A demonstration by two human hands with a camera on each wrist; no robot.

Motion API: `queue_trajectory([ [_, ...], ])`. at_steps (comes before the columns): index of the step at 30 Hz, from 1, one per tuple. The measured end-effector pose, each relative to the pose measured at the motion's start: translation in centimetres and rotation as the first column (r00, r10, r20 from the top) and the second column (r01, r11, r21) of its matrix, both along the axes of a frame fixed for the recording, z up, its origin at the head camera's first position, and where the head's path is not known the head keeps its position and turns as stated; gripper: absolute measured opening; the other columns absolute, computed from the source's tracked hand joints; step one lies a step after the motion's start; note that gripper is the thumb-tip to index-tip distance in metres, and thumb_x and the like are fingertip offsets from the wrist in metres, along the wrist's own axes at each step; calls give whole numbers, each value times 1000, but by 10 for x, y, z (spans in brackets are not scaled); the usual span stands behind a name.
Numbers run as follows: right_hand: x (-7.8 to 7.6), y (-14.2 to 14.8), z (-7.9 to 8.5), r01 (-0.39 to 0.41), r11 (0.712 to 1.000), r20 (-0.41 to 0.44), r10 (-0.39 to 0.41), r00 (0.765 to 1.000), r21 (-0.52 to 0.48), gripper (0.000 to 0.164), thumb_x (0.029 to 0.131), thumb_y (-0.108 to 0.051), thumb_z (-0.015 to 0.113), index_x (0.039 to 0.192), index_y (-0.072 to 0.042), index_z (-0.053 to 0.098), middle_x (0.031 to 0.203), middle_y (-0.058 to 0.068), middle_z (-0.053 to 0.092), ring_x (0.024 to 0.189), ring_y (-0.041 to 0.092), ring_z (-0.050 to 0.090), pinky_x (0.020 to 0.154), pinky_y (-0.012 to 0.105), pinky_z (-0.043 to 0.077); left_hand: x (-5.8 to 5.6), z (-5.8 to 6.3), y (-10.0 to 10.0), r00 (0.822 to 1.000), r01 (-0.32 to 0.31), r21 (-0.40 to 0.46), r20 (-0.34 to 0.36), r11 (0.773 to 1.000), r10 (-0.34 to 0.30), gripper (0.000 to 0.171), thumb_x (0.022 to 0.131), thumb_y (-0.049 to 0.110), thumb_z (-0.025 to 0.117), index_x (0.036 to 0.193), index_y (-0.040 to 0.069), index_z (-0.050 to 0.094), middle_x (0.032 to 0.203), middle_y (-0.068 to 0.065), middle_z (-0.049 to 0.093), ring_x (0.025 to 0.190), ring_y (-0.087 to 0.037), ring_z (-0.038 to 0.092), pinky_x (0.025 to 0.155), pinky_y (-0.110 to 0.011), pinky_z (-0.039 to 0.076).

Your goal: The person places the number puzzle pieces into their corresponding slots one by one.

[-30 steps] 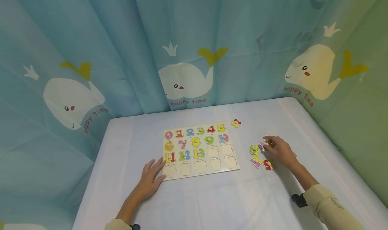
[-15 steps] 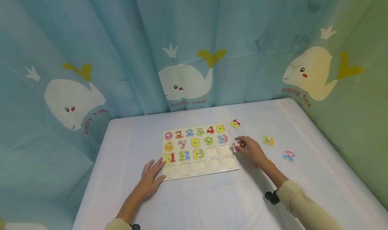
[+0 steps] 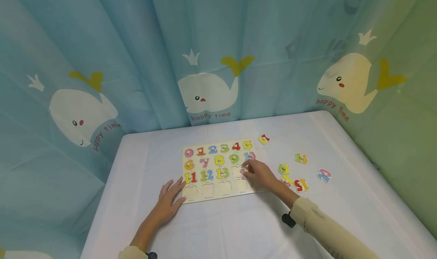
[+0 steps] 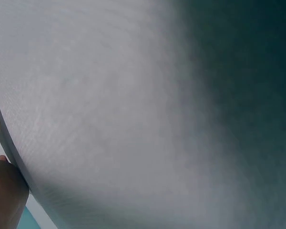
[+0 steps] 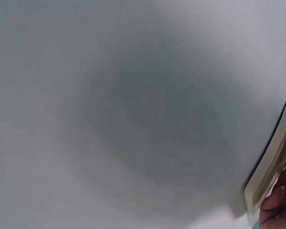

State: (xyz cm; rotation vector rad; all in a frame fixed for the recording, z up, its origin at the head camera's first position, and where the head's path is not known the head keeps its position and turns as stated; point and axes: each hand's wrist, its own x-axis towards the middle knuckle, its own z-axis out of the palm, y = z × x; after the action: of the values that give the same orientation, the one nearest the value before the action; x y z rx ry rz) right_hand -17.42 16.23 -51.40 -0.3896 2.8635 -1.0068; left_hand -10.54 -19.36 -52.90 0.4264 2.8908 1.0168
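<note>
A wooden number puzzle board [image 3: 218, 197] lies on the table, with knobbed pieces 0 to 13 in its upper rows. My left hand [image 3: 167, 202] rests at the board's left edge, fingers spread and fairly straight, fingertips touching it. Over the right end of the third row, my right hand [image 3: 262, 175] pinches a number puzzle piece [image 3: 243, 172] showing a pink 1; its other digit is hidden by the fingers. In the right wrist view, curled fingers [image 5: 274, 205] show beside the board's edge [image 5: 264, 176]. The left wrist view catches only a bit of hand [image 4: 7, 191].
Loose number pieces lie right of the board: an 18 [image 3: 264, 139] near its top corner, a 16 [image 3: 301, 158], a 19 [image 3: 284, 169], a 15 [image 3: 301, 185], a 20 [image 3: 324, 175] and one partly behind the right wrist. A whale-print curtain [image 3: 146, 80] hangs behind the table.
My right hand has carried the pink-digit piece leftward from the loose pieces to above the board's third row. The left hand has stayed at the board's edge.
</note>
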Motion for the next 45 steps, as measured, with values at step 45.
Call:
queue_trajectory([
  [45,-11,16,0,36,982,-126,-60,990,-183,22,93,-12,60,112,-2,63,96,5,63,79,15,58,68,32,49,-1,-2,0,999,15,19,-47,1000,-14,50,88,16,64,136,7,49,147,-9,37,135,-38,20,106,-62,9],
])
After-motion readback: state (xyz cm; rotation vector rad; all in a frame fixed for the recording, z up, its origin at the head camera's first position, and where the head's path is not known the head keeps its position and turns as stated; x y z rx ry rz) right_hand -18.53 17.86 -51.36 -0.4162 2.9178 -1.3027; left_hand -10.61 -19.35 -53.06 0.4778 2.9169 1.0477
